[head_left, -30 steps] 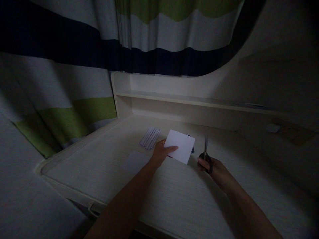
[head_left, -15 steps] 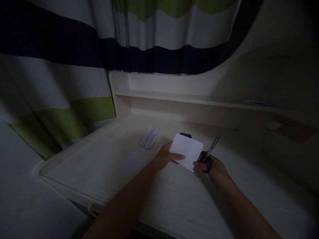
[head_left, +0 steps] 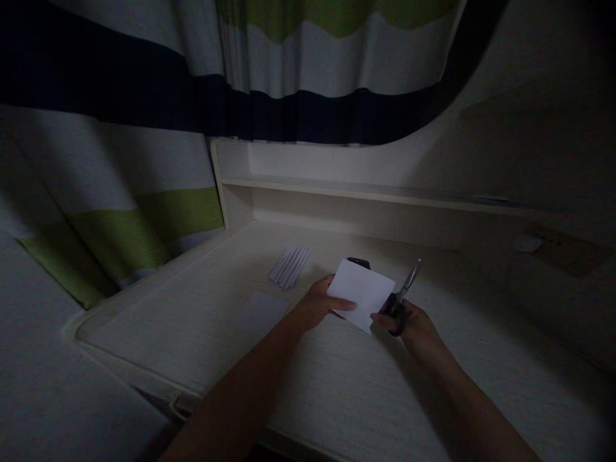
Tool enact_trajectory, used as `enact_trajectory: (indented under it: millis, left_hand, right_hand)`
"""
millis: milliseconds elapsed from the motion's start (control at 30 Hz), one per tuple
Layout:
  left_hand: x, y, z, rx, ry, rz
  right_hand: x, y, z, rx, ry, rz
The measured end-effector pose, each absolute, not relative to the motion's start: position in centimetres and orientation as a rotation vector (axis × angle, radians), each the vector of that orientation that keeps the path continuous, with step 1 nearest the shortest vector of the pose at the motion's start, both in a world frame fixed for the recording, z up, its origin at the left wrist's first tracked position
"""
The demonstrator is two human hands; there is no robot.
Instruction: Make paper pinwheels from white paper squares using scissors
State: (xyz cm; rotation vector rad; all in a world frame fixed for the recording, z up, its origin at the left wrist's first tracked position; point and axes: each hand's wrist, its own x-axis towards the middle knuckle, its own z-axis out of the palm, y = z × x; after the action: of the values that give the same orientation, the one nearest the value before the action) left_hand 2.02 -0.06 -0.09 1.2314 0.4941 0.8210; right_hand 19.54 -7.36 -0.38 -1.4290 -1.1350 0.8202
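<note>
Dim light; L hand (head_left: 315, 305) ctr of frame, grasping white paper (head_left: 360, 289) by its L side, thumb flat on top, fingers mostly hidden underneath; paper approx. square, tilted, just R of ctr, held above bench (head_left: 332, 378); R hand (head_left: 418, 327) lower R of ctr, gripping scissors (head_left: 406, 285) by the blk handles; blades point up & R, close tog., too dim to tell if fully closed; R thumb tip at paper's lower R edge, appears to touch it; blades outside paper, just past its R edge.

Beyond paper's top edge, dk object (head_left: 359, 262), partly hidden, can't ID; bundle of narrow white strips (head_left: 289, 267) on bench, L of ctr, lying side by side, approx. parallel; second sheet (head_left: 262, 312) flat on bench below strips, near L forearm; long shelf (head_left: 337, 187) across mid-frame at back of bench; curtain (head_left: 144, 90) upper L to top ctr, navy, green & pale bands; wall plate (head_left: 572, 251) far R, w/ white plug (head_left: 528, 243), detail lost in shadow.
</note>
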Motion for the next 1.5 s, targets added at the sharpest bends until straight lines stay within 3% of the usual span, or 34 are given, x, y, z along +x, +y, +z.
enact_trajectory:
  millis: [333,533,867,1500]
  left_hand:
    - [1.4,0.7,0.2,1.333,0.751,1.146]
    - [0.9,1.1,0.8,1.252,0.746,1.317]
    - [0.9,1.1,1.0,1.126,0.609,1.346]
    - [1.4,0.7,0.5,1.347,0.683,1.192]
  right_hand:
    - [19.4,-8.7,1.2,-1.427,-1.232,0.640]
    - [19.5,-9.2,1.6,-1.338,-1.775,0.994]
    - [19.9,-9.1,1.2,-1.331,-1.898,1.228]
    - [19.5,-8.6,0.5,-1.438,-1.935,1.168]
